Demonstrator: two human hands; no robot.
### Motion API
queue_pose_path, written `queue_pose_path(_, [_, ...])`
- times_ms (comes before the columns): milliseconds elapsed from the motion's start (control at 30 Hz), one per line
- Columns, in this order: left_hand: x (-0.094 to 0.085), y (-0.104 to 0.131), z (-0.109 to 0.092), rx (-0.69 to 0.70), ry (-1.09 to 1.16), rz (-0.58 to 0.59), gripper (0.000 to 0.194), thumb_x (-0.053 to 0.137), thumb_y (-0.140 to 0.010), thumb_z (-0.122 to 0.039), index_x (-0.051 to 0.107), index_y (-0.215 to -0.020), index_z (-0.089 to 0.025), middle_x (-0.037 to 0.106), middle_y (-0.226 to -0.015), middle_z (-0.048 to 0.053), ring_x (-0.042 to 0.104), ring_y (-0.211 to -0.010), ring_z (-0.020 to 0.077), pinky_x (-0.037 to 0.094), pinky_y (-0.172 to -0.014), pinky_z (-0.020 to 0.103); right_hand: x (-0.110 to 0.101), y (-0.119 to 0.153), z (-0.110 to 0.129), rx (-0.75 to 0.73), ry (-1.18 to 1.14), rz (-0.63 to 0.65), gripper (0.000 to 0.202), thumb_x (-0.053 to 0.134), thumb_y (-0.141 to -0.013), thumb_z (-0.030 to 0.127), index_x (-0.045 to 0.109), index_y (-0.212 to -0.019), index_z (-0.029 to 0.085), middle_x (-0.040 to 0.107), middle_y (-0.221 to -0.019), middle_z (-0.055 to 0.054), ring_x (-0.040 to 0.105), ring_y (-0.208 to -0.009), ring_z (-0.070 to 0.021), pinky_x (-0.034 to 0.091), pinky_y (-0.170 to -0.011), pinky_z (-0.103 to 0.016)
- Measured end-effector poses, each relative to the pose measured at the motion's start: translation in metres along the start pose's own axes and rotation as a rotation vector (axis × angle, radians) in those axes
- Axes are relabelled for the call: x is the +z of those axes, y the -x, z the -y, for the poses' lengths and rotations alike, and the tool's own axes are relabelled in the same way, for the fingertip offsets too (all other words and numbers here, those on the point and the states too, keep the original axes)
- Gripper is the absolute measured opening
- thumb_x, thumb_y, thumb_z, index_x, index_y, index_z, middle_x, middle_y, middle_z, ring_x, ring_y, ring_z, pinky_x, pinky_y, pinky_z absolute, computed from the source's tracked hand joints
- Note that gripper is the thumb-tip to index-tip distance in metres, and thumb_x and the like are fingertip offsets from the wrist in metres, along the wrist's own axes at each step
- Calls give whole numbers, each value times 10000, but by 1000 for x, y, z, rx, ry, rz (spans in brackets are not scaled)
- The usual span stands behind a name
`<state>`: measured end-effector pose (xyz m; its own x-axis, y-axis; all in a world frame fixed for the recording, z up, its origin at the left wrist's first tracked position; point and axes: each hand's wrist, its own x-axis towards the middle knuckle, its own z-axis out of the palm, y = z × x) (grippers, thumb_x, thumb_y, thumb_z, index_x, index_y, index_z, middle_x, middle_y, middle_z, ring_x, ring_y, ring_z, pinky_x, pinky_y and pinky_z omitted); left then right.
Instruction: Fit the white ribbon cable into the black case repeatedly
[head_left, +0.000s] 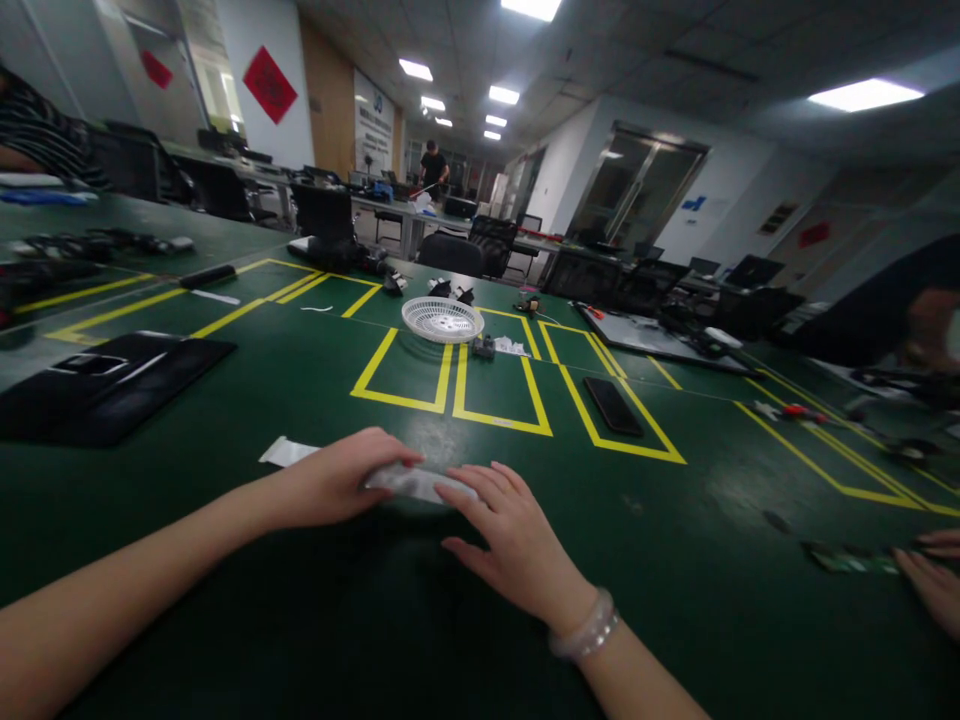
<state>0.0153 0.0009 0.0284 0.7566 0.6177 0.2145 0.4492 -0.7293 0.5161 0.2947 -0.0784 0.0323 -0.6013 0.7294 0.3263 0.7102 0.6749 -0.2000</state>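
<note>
- The right hand [514,540] is nearest, with its fingers spread and its thumb apart; fingertips lie at the right end of the strip, but I cannot tell how firmly they touch.
- The left hand [339,480], a little farther, has thumb and fingers closed on the left end.
- Between the hands, above the near part of the dark green, smooth table [675,560], is this whitish, narrow, plastic-looking strip [414,485]. It seems very light and soft, perhaps slippery, and may crease easily; what is inside, I cannot tell.
- A gentle pinch at both ends should suit it, keeping the middle flat.
- Just beyond the left hand lies a white, flat, narrow packet [289,452], probably as light.
- Farther right lies a black, rectangular phone [613,406].
- Farther still stands a white, round, slotted plastic basket [420,325].
</note>
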Motion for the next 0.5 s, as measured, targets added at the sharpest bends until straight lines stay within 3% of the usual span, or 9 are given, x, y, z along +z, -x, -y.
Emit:
queue_pose_path(100, [6,2,-8,46,47,32,520,589,-840,-131,551,-1344,-253,621,-1252,73,579,-1152,221,484,-977,355,0,0,-2,49,-37,42,405,577,-959,202,536,-1355,275,713,-1155,-46,653,-1024,-206,402,-1064,-473])
queue_pose_path(267, [-3,5,0,50,61,-27,432,596,-873,-185,574,-1301,-242,637,-1228,69,597,-1134,215,492,-965,345,-1,-1,-5,61,-70,0,526,727,-872,291,525,-1357,274,651,-1307,-61,602,-1148,-242,414,-1024,-436])
queue_pose_path(400, [-2,5,-3,34,105,30,434,617,-865,-191,581,-1293,-255,634,-1233,61,604,-1123,199,501,-943,323,1,0,-4,73,-107,50,392,663,-911,218,558,-1284,281,715,-1139,-21,658,-1000,-198,376,-1051,-441])
queue_pose_path(500, [-4,4,0,14,107,56,408,630,-874,-240,599,-1280,-265,638,-1236,53,602,-1134,200,493,-967,334,2,0,-6,106,-159,21,308,696,-884,211,598,-1171,267,724,-1069,-5,662,-939,-188,413,-990,-409])
